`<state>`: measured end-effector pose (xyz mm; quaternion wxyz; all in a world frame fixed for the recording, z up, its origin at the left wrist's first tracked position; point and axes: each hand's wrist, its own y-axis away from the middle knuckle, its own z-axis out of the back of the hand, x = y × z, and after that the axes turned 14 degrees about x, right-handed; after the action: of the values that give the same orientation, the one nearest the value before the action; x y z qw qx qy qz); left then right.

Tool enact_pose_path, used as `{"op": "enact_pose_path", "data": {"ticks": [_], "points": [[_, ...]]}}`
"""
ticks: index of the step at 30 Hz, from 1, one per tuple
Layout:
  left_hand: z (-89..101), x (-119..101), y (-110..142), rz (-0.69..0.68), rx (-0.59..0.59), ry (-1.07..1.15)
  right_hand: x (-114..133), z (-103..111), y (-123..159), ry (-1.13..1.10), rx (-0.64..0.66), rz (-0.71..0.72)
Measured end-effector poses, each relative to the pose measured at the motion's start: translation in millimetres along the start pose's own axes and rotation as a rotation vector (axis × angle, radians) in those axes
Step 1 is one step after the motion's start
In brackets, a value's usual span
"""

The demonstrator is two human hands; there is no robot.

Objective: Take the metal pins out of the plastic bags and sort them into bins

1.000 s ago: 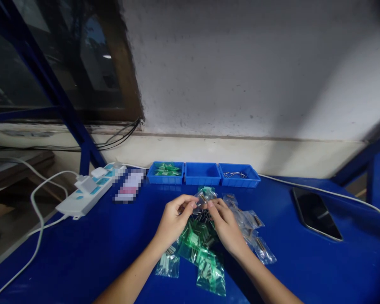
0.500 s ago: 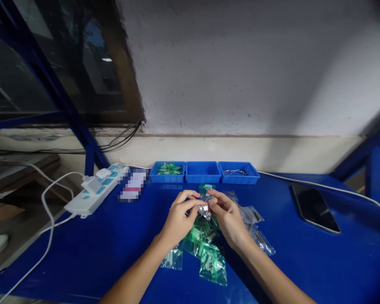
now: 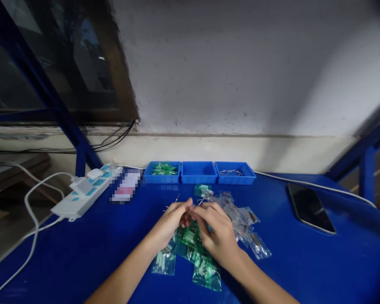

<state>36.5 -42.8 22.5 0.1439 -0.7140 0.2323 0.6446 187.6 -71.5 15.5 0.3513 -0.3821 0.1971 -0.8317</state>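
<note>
My left hand (image 3: 175,218) and my right hand (image 3: 218,223) meet over a pile of small bags, fingers curled and fingertips together. Whatever lies between those fingertips is hidden. Below them are green-tinted plastic bags (image 3: 207,272) with small pale and metal pieces inside. Clear bags (image 3: 260,246) holding short rods spread to the right of my right hand. Just beyond the fingers lies another small bag with a green top (image 3: 202,190). Thin metal pins (image 3: 177,197) lie loose beside my left hand.
Three blue trays line the back: the left tray (image 3: 162,179) holds green bags, the middle tray (image 3: 199,179) shows a bare floor, the right tray (image 3: 236,180) has metal pins. A power strip (image 3: 79,200) and a blurred-out item (image 3: 126,186) are left, a phone (image 3: 310,209) right.
My hands have come down toward me and closed together, away from the small clear bag at their fingertips before. That bag now lies on the table beyond them. The view has shifted slightly.
</note>
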Motion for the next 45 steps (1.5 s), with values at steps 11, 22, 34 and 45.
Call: {"op": "enact_pose_path", "data": {"ticks": [11,22,34,45], "points": [[1.4,-9.2,8.8,-0.503,-0.094,-0.915,-3.2,11.9,-12.9,-0.638,0.044,-0.572],[-5.3,-5.9,7.3,-0.287,-0.007,-0.693,-15.7,3.0,-7.6,-0.535,-0.086,-0.575],[4.4,2.1,-4.1,-0.086,-0.053,-0.147,-11.5,0.3,-2.5,-0.123,-0.029,-0.275],[-0.3,6.5,0.7,-0.470,-0.176,-0.832,-9.3,10.9,-14.7,-0.669,0.020,-0.655]]}}
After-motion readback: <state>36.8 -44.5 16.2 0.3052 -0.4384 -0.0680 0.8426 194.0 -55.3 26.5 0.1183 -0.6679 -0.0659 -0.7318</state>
